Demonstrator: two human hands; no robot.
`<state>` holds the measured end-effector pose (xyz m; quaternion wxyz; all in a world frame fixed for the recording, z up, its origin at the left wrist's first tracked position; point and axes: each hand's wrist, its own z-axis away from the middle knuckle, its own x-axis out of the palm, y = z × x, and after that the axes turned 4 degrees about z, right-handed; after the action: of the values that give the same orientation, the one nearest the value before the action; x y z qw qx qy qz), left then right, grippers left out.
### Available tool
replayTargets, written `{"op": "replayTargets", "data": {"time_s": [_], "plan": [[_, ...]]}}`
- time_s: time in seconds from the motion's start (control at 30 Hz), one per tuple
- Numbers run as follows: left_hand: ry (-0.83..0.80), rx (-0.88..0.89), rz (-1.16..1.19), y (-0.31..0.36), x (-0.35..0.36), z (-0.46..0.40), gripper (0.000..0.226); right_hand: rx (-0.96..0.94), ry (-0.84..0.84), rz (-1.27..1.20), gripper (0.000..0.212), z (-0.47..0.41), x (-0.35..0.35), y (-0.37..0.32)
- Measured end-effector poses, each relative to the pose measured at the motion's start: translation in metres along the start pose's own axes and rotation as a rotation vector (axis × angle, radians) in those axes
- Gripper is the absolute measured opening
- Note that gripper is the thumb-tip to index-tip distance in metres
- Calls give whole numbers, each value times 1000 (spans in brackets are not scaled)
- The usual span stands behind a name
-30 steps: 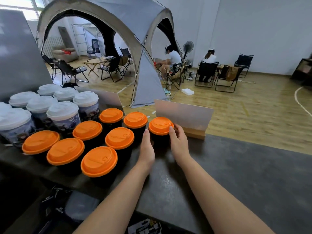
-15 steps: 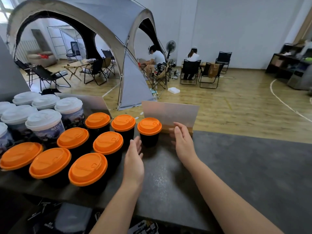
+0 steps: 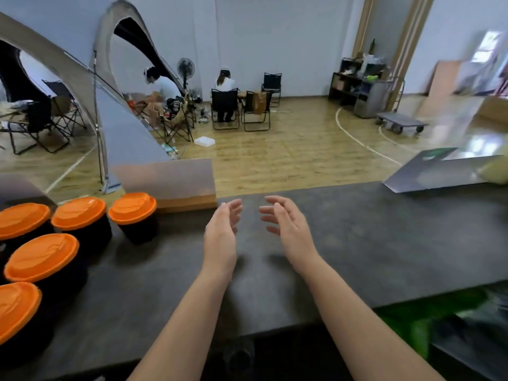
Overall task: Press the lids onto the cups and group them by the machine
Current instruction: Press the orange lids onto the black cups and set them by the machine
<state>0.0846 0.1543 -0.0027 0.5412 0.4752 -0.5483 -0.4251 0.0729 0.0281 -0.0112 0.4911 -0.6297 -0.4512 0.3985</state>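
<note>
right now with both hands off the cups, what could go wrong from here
1. The left hand hangs open close to the rightmost cup; a careless sweep left might knock it into its neighbours.
2. The orange-lidded cups stand packed tight, so one tipping could topple others.
3. The nearest cup sits close to the counter edge and might be nudged off.

- My left hand (image 3: 221,232) and right hand (image 3: 286,226) have let go of the rightmost orange-lidded cup (image 3: 134,215) and now hover apart over the bare counter (image 3: 357,237), fingers relaxed.
- My view has swung right; the white-lidded cups have left the frame.
</note>
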Motion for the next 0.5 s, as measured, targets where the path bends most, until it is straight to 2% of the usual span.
{"op": "replayTargets", "data": {"time_s": [0.27, 0.5], "plan": [[-195, 22, 6, -16, 141, 64, 30, 26, 229, 62, 19, 41, -168, -5], [-303, -34, 7, -41, 262, 138, 21, 44, 349, 94, 18, 87, -313, -6]]}}
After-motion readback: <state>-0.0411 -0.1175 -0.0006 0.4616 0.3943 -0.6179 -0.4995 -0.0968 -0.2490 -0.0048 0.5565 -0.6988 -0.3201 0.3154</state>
